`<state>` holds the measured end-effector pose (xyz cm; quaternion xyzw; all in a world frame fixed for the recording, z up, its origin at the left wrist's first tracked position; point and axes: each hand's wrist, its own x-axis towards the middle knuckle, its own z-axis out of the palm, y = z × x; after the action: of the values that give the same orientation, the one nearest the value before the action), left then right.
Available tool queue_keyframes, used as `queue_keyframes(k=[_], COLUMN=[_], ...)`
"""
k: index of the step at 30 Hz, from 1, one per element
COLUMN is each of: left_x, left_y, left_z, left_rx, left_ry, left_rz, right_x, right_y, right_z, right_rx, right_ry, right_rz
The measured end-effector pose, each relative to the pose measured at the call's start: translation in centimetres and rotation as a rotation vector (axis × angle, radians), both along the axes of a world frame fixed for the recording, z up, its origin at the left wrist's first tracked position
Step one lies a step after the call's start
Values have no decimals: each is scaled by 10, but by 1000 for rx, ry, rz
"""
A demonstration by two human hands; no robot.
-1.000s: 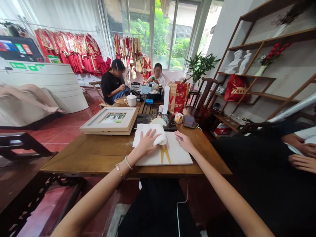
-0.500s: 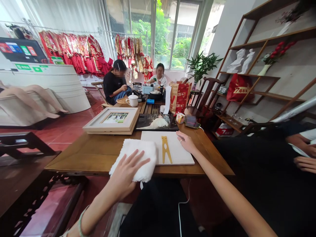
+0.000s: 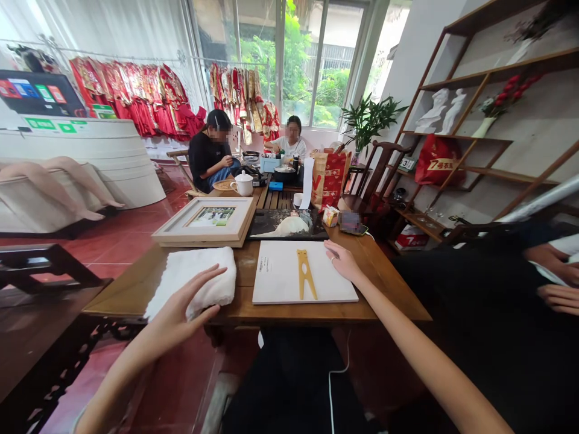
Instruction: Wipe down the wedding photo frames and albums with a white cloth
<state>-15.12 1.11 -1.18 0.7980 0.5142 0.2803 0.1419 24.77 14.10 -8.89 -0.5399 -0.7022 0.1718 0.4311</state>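
A folded white towel (image 3: pixel 205 274) lies on the left part of the wooden table. My left hand (image 3: pixel 187 304) is over its near edge, fingers stretched and thumb apart; whether it still touches the cloth I cannot tell. Right of the towel lies a flat white board (image 3: pixel 275 280) with small print at its left edge. On the board rests a flat yellow piece (image 3: pixel 304 271) with a cat-like head and two long legs. My right hand (image 3: pixel 342 259) lies with extended fingers along the board's upper right edge, holding nothing visible.
Stacked picture frames (image 3: pixel 203 238) and a dark photo panel (image 3: pixel 260 226) stand behind the board. Beyond are a white teapot (image 3: pixel 244 184), a red paper bag (image 3: pixel 332 178) and a phone (image 3: pixel 353 223). Two people sit at the far end; another person's hand (image 3: pixel 561 298) shows at right.
My left hand and the towel have moved left, off the board, uncovering the board's left side. My right hand has barely moved.
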Motion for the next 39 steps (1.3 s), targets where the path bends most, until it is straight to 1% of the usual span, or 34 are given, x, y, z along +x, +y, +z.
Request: queue_keyframes(k=[2, 4, 6, 8, 11, 13, 16, 20, 23, 25, 26, 29, 30, 31, 34, 35, 37, 38, 39], left_x=[17, 42, 68, 89, 107, 113, 115, 116, 117, 119, 120, 125, 127, 128, 131, 131, 133, 134, 135], left_y=[-5, -7, -5, 0, 8, 13, 18, 24, 26, 24, 23, 17, 15, 14, 13, 14, 15, 16, 15], left_z=[9, 10, 1, -12, -30, -37, -38, -32, -25, -19, -16, -6, -4, -2, 0, 1, 5, 9, 13], left_rx=[-54, -126, -172, -187, -210, -253, -340, -489, -562, -592, -614, -664, -667, -662, -626, -613, -585, -566, -542], left_ry=[-139, -224, -312, -371, -395, -455, -688, -1045, -1281, -1388, -1416, -1435, -1431, -1427, -1391, -1374, -1348, -1342, -1336], left_rz=[-38, -44, -35, -3, 60, 79, 157, 317, 389, 391, 350, 147, 100, 78, 96, 106, 134, 148, 157], right_x=[-1, -1, -1, 0, 1, 2, 2, 4, 6, 7, 7, 7, 7, 7, 9, 10, 9, 7, 3], right_y=[-3, -5, -7, -7, -4, -2, 0, 3, 4, 3, 2, 2, 3, 4, 4, 1, -15, -28, -44], right_z=[4, 8, 10, 10, 6, 2, -4, -10, -10, -8, -7, -8, -8, -9, -4, 1, 20, 32, 46], right_rx=[21, 47, 62, 53, 11, -11, -16, -17, -38, -55, -59, -61, -64, -71, -94, -92, -61, -34, 2], right_ry=[-17, -44, -69, -62, 54, 127, 161, 192, 193, 191, 190, 193, 196, 202, 241, 254, 253, 223, 170], right_rz=[-39, -97, -159, -202, -248, -263, -247, -237, -210, -198, -190, -157, -147, -138, -122, -118, -96, -57, 32])
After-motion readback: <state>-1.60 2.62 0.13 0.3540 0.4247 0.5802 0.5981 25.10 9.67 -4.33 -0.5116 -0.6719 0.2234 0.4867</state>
